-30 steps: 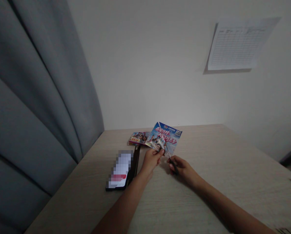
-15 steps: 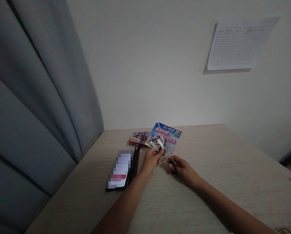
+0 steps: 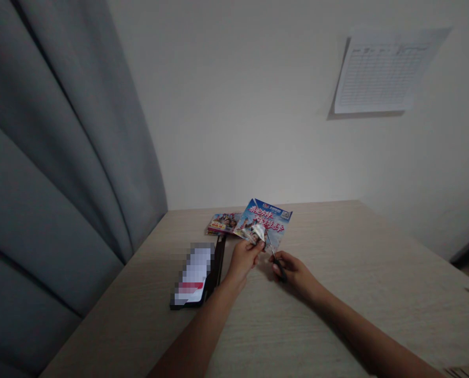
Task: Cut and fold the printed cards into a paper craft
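My left hand (image 3: 245, 257) pinches the lower edge of a colourful printed flyer (image 3: 274, 223), blue with red lettering. A slit runs into the flyer, and its lower part bends up beside my thumb. Dark-handled scissors (image 3: 280, 269) are gripped in my right hand (image 3: 291, 270). Their blades point up and away, lying against the flyer just right of my left thumb; how far apart the blades are is too small to tell. Behind my left hand, a stack of similar flyers (image 3: 221, 223) lies partly covered by the held one.
A phone (image 3: 193, 275) with a lit, blurred screen lies left of my left forearm, beside a dark brown strip-like object (image 3: 220, 257). The pale wooden table (image 3: 337, 247) meets a white wall bearing a printed form (image 3: 380, 79). A grey curtain (image 3: 73, 157) hangs along the left side.
The flyer has shifted very slightly, and the slit at its top edge looks narrower. Both hands keep nearly the same place and hold.
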`<action>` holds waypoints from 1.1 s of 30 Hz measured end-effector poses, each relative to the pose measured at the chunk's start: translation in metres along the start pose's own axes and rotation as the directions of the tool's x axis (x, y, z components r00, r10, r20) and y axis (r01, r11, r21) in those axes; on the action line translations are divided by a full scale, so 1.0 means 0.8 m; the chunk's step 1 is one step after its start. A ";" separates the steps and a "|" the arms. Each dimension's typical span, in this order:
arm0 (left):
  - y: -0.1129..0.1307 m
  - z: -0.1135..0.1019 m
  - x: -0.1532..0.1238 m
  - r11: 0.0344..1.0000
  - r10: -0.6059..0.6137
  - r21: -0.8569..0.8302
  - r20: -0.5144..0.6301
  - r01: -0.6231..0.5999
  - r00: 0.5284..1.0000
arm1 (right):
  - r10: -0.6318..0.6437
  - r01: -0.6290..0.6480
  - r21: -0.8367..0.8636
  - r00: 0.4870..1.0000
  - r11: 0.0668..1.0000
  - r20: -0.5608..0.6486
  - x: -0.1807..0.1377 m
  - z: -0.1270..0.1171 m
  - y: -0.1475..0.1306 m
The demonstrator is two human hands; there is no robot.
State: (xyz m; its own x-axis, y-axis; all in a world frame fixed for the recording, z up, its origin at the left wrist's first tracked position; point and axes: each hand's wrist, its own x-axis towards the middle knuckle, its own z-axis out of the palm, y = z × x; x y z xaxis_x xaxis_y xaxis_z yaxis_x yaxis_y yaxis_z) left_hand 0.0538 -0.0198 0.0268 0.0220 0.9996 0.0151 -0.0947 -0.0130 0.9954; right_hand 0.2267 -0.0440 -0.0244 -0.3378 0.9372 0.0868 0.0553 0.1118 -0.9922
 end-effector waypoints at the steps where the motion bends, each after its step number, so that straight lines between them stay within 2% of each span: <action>1: 0.000 0.000 0.000 1.000 0.006 -0.004 0.001 -0.006 1.000 | -0.003 0.003 0.001 1.000 1.000 0.000 0.000 0.000 0.000; 5: -0.002 0.001 0.000 1.000 0.019 -0.022 0.001 -0.019 1.000 | -0.006 0.006 -0.017 1.000 1.000 0.007 0.001 -0.001 -0.002; 11: -0.010 0.001 0.002 0.999 0.013 0.044 -0.024 -0.012 1.000 | -0.003 0.002 -0.072 1.000 0.997 -0.014 0.000 -0.001 -0.008; 24: -0.005 0.002 -0.002 0.999 0.036 0.019 -0.050 -0.036 0.998 | -0.004 0.004 0.028 1.000 1.000 -0.015 -0.001 0.003 -0.011; 33: -0.010 0.006 -0.002 0.999 0.039 -0.029 -0.056 -0.041 0.998 | -0.004 0.005 0.022 1.000 1.000 -0.020 -0.001 0.002 -0.011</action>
State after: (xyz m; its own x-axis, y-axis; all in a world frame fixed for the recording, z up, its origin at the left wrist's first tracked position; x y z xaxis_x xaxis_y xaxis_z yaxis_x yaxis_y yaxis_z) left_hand 0.0594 -0.0210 0.0193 -0.0379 0.9981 0.0488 -0.1248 -0.0532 0.9908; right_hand 0.2248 -0.0460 -0.0158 -0.3188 0.9432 0.0929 0.0333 0.1091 -0.9935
